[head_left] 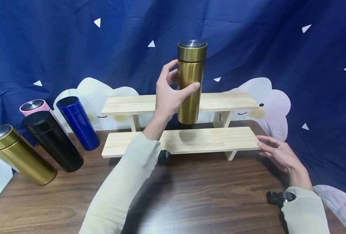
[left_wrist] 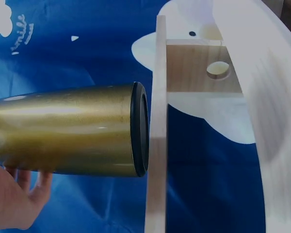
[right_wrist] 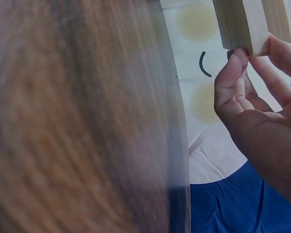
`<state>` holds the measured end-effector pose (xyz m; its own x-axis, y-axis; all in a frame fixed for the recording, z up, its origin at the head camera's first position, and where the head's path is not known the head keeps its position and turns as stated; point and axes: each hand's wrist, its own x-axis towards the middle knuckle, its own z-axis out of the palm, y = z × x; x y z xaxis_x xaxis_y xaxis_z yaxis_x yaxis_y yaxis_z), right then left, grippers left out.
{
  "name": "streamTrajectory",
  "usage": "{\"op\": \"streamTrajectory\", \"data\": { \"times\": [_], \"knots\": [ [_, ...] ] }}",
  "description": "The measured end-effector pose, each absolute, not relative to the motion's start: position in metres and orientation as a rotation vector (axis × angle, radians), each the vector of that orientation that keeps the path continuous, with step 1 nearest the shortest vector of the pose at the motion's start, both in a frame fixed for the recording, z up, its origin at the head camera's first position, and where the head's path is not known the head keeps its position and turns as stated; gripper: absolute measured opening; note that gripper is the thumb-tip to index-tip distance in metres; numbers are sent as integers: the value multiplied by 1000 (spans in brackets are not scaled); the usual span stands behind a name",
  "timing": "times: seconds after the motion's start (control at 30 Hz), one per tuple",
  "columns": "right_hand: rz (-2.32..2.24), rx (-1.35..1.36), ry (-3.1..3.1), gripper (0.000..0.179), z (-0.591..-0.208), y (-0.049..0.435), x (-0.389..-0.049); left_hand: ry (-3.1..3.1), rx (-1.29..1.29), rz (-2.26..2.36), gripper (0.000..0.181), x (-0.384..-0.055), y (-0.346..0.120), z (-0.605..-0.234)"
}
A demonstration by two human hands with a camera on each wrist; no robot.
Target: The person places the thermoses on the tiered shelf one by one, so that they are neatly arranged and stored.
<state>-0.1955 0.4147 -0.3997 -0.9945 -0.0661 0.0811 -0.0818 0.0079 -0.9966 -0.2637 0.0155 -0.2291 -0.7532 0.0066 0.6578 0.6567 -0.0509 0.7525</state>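
My left hand [head_left: 170,91] grips a gold thermos bottle [head_left: 191,73] with a silver-topped lid, fingers behind it and thumb across its front. Held upright, the bottle overlaps the upper board [head_left: 231,101] of a two-tier wooden shelf in the head view. In the left wrist view, the dark base [left_wrist: 141,128] of the bottle is right at the edge of the upper board [left_wrist: 157,121]. At the shelf's right end, my right hand [head_left: 278,154] holds the corner of the lower board [head_left: 213,139] between thumb and fingers, as the right wrist view also shows at the board end [right_wrist: 252,26].
On the left of the brown wooden table [head_left: 208,191] stand another gold bottle [head_left: 23,159], a black bottle [head_left: 54,143], a pink bottle [head_left: 41,105] partly hidden behind it, and a blue bottle [head_left: 79,123]. A blue curtain [head_left: 249,39] with white clouds hangs behind the shelf.
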Motion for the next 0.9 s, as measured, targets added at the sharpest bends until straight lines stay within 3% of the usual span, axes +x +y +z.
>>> {"op": "streamTrajectory", "data": {
  "times": [0.9],
  "knots": [
    [2181, 173, -2248, 26, -400, 416, -195, -1885, -548, -1798, 73, -290, 60, -202]
  ]
}}
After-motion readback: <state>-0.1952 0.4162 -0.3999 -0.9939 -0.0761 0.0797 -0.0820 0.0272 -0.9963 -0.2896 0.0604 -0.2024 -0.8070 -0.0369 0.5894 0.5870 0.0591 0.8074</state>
